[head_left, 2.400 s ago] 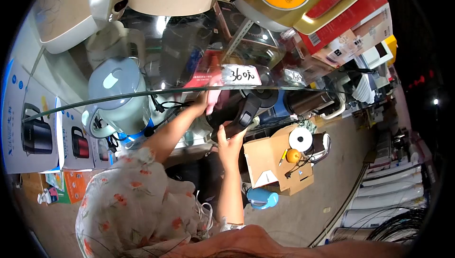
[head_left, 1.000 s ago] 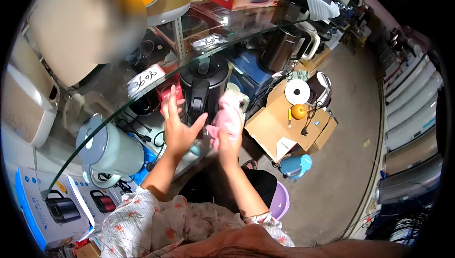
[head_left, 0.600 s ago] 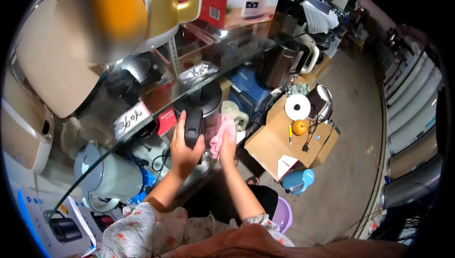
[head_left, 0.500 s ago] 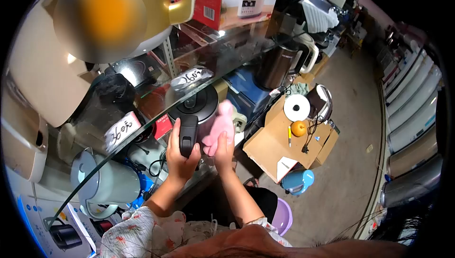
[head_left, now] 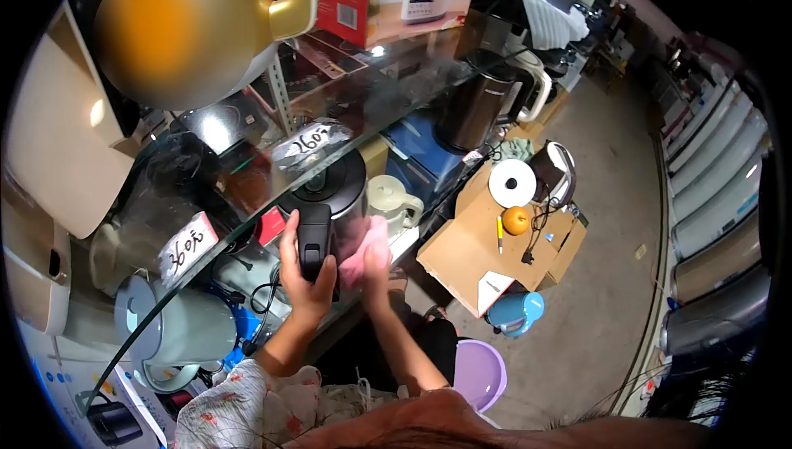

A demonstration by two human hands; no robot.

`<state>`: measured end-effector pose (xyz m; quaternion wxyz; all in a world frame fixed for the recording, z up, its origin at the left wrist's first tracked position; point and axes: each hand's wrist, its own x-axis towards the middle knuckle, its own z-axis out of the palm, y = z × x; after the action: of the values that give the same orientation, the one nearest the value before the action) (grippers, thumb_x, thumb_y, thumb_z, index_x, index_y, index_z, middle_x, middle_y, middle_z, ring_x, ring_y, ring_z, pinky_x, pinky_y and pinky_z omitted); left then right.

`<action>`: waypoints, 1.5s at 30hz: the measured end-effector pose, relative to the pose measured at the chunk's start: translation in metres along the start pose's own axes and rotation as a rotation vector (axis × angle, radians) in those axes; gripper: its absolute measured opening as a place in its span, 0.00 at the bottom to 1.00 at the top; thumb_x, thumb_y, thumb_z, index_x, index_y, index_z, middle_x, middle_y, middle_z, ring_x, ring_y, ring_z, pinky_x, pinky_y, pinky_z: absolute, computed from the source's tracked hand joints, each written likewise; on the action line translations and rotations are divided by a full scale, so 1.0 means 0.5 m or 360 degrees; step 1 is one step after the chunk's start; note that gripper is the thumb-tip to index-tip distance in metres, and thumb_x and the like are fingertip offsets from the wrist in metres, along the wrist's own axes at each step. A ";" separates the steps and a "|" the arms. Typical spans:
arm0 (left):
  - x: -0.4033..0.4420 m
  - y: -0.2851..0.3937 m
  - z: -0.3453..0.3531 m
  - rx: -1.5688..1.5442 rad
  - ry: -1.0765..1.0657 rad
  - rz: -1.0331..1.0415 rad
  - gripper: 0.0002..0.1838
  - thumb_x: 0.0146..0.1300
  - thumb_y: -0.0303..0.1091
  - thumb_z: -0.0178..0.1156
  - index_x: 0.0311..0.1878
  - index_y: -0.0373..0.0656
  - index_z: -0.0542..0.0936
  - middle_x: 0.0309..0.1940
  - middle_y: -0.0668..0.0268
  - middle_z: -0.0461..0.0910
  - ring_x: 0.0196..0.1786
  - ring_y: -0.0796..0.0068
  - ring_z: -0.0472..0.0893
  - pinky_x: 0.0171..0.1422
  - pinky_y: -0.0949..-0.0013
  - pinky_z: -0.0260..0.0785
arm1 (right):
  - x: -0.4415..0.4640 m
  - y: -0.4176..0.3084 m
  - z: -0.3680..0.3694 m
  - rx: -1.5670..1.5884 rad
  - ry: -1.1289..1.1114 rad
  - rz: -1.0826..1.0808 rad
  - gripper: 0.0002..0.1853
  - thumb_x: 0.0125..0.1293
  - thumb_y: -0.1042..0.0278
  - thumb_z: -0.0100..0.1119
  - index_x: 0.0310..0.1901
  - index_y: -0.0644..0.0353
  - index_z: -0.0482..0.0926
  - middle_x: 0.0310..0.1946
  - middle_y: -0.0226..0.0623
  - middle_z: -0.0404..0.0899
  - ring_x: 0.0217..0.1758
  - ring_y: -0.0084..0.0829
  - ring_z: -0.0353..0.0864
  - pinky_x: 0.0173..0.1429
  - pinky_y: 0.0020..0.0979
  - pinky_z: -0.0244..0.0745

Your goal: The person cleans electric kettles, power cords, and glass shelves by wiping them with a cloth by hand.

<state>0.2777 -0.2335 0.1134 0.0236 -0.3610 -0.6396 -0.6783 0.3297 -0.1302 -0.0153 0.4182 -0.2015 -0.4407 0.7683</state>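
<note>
My left hand (head_left: pixel 307 284) is wrapped round the black handle (head_left: pixel 314 238) of a dark electric kettle, whose round lid (head_left: pixel 334 178) points away from me. A pink cloth (head_left: pixel 363 252) is in my right hand (head_left: pixel 376 276), pressed to or close by the right side of the kettle body; motion smears it, so contact is hard to judge. Behind the cloth stands a pale cream kettle (head_left: pixel 388 197). Just above the kettle runs the edge of a glass shelf with a handwritten price tag (head_left: pixel 312 144).
Left of my hands is a pale blue kettle (head_left: pixel 194 325) under the shelf. On the right, an opened cardboard box (head_left: pixel 458 255) carries a white lid, an orange fruit and a yellow pen. A blue kettle (head_left: pixel 516 314) and a purple basin (head_left: pixel 480 375) are on the floor.
The pink cloth has dropped from upright beside the kettle to lower, bunched against its side, blurred by motion. My left hand keeps the handle, slightly further left in view.
</note>
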 end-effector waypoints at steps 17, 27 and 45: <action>0.006 0.043 -0.056 0.0030 -0.0113 -0.0210 0.36 0.55 0.38 0.57 0.66 0.31 0.60 0.56 0.54 0.72 0.54 0.70 0.74 0.59 0.71 0.63 | -0.028 -0.141 0.002 0.0249 0.0165 0.0199 0.20 0.64 0.60 0.49 0.54 0.65 0.70 0.48 0.42 0.74 0.50 0.37 0.76 0.52 0.37 0.73; 0.026 0.027 -0.096 -0.0074 -0.0213 -0.0262 0.43 0.51 0.49 0.62 0.64 0.28 0.64 0.46 0.59 0.77 0.31 0.82 0.75 0.38 0.80 0.66 | 0.289 -0.213 0.150 0.0206 -0.0685 0.0125 0.25 0.68 0.52 0.48 0.59 0.62 0.68 0.56 0.36 0.71 0.58 0.28 0.70 0.64 0.26 0.61; -0.004 -0.024 0.063 0.0156 0.0238 -0.0020 0.50 0.53 0.39 0.66 0.70 0.29 0.46 0.54 0.49 0.70 0.53 0.60 0.74 0.57 0.64 0.66 | 0.133 -0.051 0.128 -0.0252 -0.0075 -0.0225 0.18 0.72 0.58 0.42 0.50 0.65 0.70 0.42 0.37 0.74 0.44 0.27 0.73 0.49 0.29 0.68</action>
<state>0.2877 -0.2042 0.0999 0.0847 -0.3036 -0.6706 -0.6715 0.2601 -0.1014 0.0439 0.4435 -0.1842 -0.5229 0.7042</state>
